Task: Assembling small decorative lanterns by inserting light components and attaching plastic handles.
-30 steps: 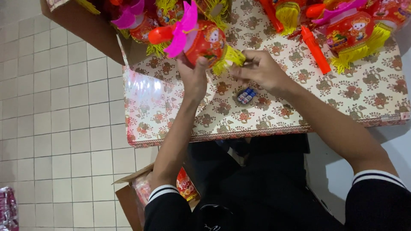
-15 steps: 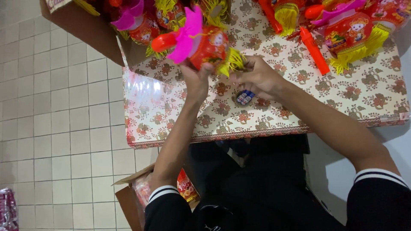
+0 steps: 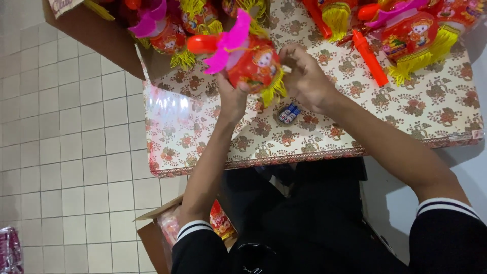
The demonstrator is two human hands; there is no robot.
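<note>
Left hand (image 3: 232, 99) grips a red toy lantern (image 3: 252, 63) above the table's (image 3: 406, 116) far left; right hand (image 3: 307, 76) pinches its side; assembly seems unfinished; small batteries (image 3: 288, 113) lie unused beneath; finished lanterns (image 3: 411, 38) far right.

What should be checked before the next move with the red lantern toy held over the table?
1. Left hand grips the red lantern toy from below: ok.
2. Right hand touches the toy's side by the yellow fringe: ok.
3. What the right fingertips pinch: cannot tell, too small.
4. Toy lifted off the floral-covered table: ok.
5. Small blue batteries lie on the table below the hands, within reach: ok.
6. Pink petal piece attached on top: ok.
</note>
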